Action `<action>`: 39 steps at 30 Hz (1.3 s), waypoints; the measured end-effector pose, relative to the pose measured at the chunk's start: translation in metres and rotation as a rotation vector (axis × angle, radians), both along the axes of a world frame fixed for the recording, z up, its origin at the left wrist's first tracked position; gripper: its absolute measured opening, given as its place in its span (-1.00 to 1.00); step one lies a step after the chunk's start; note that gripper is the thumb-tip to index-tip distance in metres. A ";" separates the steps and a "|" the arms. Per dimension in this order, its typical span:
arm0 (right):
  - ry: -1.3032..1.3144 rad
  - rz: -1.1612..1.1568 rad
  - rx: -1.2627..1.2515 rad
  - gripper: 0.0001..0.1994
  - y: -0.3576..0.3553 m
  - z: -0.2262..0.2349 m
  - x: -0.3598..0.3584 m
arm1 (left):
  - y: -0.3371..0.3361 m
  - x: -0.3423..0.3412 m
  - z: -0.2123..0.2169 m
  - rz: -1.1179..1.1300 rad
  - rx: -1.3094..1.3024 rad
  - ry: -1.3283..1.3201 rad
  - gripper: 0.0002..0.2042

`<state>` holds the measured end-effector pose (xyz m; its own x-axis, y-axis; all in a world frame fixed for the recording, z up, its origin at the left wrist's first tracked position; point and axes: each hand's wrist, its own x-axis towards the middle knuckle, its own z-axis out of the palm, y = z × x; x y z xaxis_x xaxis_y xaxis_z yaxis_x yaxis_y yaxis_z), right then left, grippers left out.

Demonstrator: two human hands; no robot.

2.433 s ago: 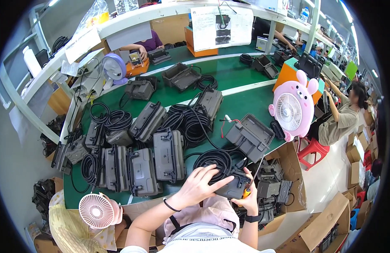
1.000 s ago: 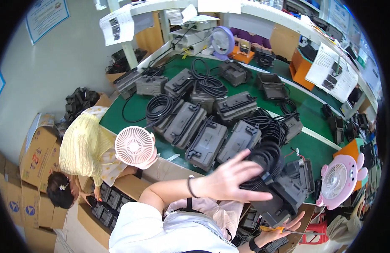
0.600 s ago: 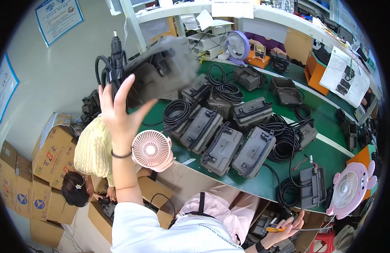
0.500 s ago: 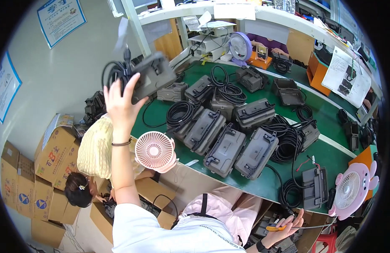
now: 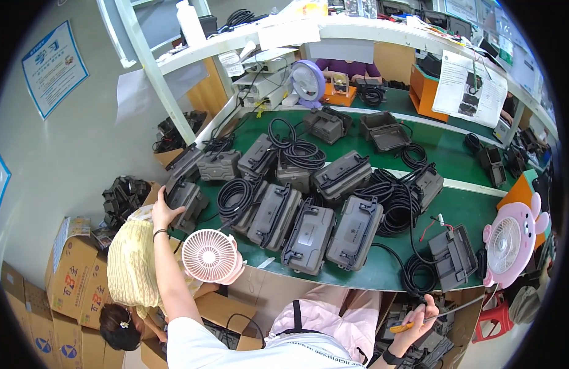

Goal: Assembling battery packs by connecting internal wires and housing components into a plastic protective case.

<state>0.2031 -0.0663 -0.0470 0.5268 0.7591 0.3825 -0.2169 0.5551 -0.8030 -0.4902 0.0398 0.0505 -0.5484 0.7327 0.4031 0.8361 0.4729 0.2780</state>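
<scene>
My left hand (image 5: pixel 162 206) reaches far out to the left end of the green bench (image 5: pixel 462 212) and grips a grey box-shaped unit (image 5: pixel 186 198) that rests on the bench corner. Beside it lie more grey units and a coil of black cable (image 5: pixel 235 194). My right hand (image 5: pixel 418 313) is low at the right, below the bench edge, closed on a screwdriver with an orange handle (image 5: pixel 400 326). An open grey unit (image 5: pixel 454 256) sits on the bench above that hand.
Several grey units (image 5: pixel 309 237) and black cable coils (image 5: pixel 395 200) fill the bench. A pink fan (image 5: pixel 209 256) is clipped at the front edge, another pink fan (image 5: pixel 505 245) at the right. A person in yellow (image 5: pixel 132 270) crouches by cardboard boxes (image 5: pixel 69 277) at the left.
My left hand lifted a grey unit with its cable from in front of me, swung it high to the left, and has now set it down on the bench's left end.
</scene>
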 end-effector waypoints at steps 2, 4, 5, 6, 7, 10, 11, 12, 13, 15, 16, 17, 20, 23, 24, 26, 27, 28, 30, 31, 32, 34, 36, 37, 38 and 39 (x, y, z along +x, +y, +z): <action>0.051 0.022 -0.007 -0.86 0.006 -0.002 -0.008 | 0.003 -0.009 0.000 -0.038 -0.002 -0.075 -0.09; 0.160 0.023 -0.021 -0.84 0.011 0.006 -0.019 | 0.010 -0.011 -0.006 -0.031 0.044 -0.044 -0.23; 0.178 0.049 -0.015 -0.86 0.013 0.006 -0.021 | 0.012 -0.015 -0.010 0.025 0.055 0.031 -0.26; 0.176 0.047 -0.030 -0.87 0.014 0.006 -0.023 | 0.013 -0.023 -0.014 0.082 0.069 0.110 -0.28; 0.148 0.074 -0.027 -0.89 0.014 0.006 -0.022 | 0.012 -0.035 -0.017 0.037 0.125 0.189 -0.34; 0.101 0.060 -0.040 -0.92 0.009 0.007 -0.018 | 0.028 -0.013 0.001 0.103 -0.066 0.118 -0.39; 0.119 0.021 -0.055 -0.91 0.007 0.008 -0.018 | 0.027 -0.011 0.006 0.102 -0.063 0.104 -0.38; 0.137 -0.017 -0.070 -0.89 0.006 0.009 -0.017 | 0.027 -0.014 0.009 0.102 -0.060 0.090 -0.38; 0.154 -0.038 -0.083 -0.91 0.005 0.011 -0.017 | 0.029 -0.026 0.006 0.074 -0.045 0.072 -0.38; 0.163 -0.025 -0.061 -0.93 0.002 0.007 -0.011 | 0.029 -0.040 0.001 0.069 -0.008 -0.005 -0.39; 0.171 -0.006 -0.038 -0.93 0.001 0.005 -0.009 | 0.028 -0.044 -0.002 0.073 0.008 -0.021 -0.41; 0.158 -0.023 -0.052 -0.93 0.000 0.005 -0.008 | 0.028 -0.048 -0.007 0.067 0.019 -0.014 -0.41; 0.164 -0.031 -0.087 -0.94 0.000 0.005 -0.006 | 0.021 -0.047 -0.012 0.099 0.029 0.019 -0.44; 0.147 -0.045 -0.108 -0.94 0.001 0.003 -0.004 | 0.017 -0.017 0.005 0.206 0.004 0.035 -0.43; 0.136 -0.039 -0.131 -0.94 0.002 0.003 -0.003 | 0.012 -0.016 0.013 0.187 0.000 0.079 -0.43; 0.088 -0.055 -0.192 -0.97 0.003 0.001 -0.003 | 0.016 0.021 0.041 0.075 0.060 0.214 -0.43; 0.056 -0.060 -0.218 -0.97 0.003 0.000 -0.003 | 0.018 0.042 0.058 -0.026 0.097 0.229 -0.44; 0.024 -0.065 -0.246 -0.97 0.004 -0.003 -0.002 | 0.021 0.068 0.076 -0.126 0.131 0.241 -0.45; -0.018 -0.082 -0.270 -0.98 0.005 -0.008 -0.001 | 0.028 0.130 0.110 -0.316 0.193 0.292 -0.52; -0.031 -0.083 -0.274 -0.99 0.006 -0.010 0.000 | 0.029 0.159 0.125 -0.409 0.224 0.326 -0.54; -0.037 -0.106 -0.273 -0.98 0.009 -0.011 -0.001 | 0.026 0.191 0.140 -0.509 0.272 0.270 -0.60; 0.016 -0.197 -0.255 -0.97 0.014 -0.016 -0.001 | 0.023 0.245 0.157 -0.681 0.369 0.247 -0.69; 0.078 -0.259 -0.275 -0.97 0.016 -0.016 0.005 | 0.010 0.300 0.167 -0.849 0.451 0.274 -0.72; 0.129 -0.299 -0.290 -0.96 0.015 -0.016 0.009 | 0.008 0.327 0.172 -1.002 0.465 0.363 -0.74; 0.117 -0.355 -0.310 -0.94 0.014 -0.020 0.016 | 0.007 0.351 0.175 -1.122 0.474 0.477 -0.75; 0.116 -0.414 -0.323 -0.92 0.013 -0.018 0.021 | 0.005 0.370 0.176 -1.222 0.468 0.573 -0.79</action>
<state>0.2240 -0.0531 -0.0649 0.8320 0.5482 0.0852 -0.1299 0.3419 -0.9307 -0.1206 0.0450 0.2262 0.6382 0.3580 0.6816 0.6927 -0.6534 -0.3053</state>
